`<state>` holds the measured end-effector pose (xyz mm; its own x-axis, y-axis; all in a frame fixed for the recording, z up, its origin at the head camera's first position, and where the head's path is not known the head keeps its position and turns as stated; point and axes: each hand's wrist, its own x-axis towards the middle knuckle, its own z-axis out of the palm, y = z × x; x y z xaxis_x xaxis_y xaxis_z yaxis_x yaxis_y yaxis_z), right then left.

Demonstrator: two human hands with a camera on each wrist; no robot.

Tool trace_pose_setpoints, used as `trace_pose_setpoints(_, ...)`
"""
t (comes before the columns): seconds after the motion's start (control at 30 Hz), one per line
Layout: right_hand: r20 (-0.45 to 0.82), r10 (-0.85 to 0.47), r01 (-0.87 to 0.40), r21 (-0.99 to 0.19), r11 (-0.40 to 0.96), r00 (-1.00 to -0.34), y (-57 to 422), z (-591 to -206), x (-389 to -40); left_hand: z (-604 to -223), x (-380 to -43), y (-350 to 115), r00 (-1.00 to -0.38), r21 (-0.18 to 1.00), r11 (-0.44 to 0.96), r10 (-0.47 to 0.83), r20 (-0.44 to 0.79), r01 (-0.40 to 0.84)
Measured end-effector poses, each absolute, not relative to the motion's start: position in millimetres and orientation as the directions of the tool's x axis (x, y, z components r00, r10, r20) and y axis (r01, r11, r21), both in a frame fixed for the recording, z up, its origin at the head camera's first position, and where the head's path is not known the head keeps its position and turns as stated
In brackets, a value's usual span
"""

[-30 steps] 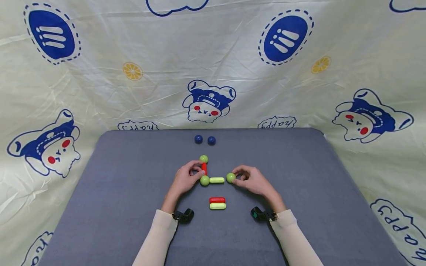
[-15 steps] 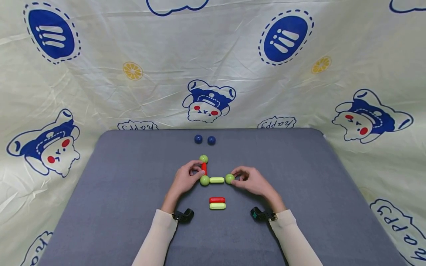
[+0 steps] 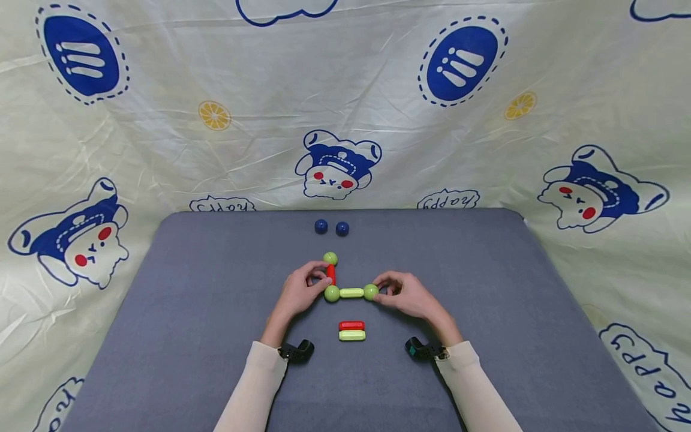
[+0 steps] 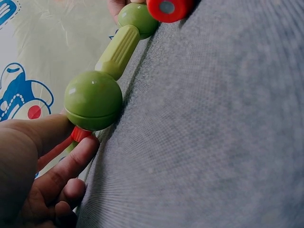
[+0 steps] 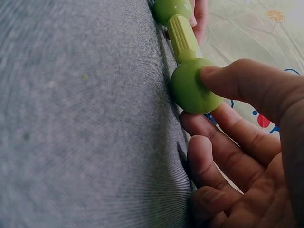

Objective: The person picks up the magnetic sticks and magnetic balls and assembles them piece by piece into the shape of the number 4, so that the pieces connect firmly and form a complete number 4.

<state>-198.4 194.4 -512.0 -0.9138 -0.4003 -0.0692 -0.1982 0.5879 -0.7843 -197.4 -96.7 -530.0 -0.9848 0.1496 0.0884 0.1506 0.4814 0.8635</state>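
My left hand pinches a red rod between thumb and fingers. That rod links a far green ball to a corner green ball. From the corner ball a yellow-green ribbed rod runs right and meets another green ball. This right-hand ball is pinched by my right hand, and in the right wrist view the thumb presses on the ball with fingers beneath. Together the pieces form an L on the grey table. In the left wrist view most of the red rod is hidden by fingers.
Nearer me lie a red rod and a yellow-green rod, side by side. Two dark blue balls sit near the far edge of the grey table. A printed cloth hangs behind it.
My right hand has moved slightly left with its green ball, and the gap to the yellow-green rod has shut so they now meet. My left hand has stayed in place.
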Motion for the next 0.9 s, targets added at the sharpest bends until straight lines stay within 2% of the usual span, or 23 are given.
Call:
trace_pose_setpoints(0.63,-0.035,-0.411,-0.232,-0.78,0.581,-0.911,191.6,-512.3,-196.9,-525.6,-195.9,-97.3,-0.986,0.876,0.463,0.151,0.069,0.132)
trace_pose_setpoints(0.9,-0.017,-0.407,-0.248,-0.768,0.59,-0.913,178.4,-510.6,-197.5,-524.0,-195.0,-102.5,-0.991,0.882,0.455,0.102,0.082,0.12)
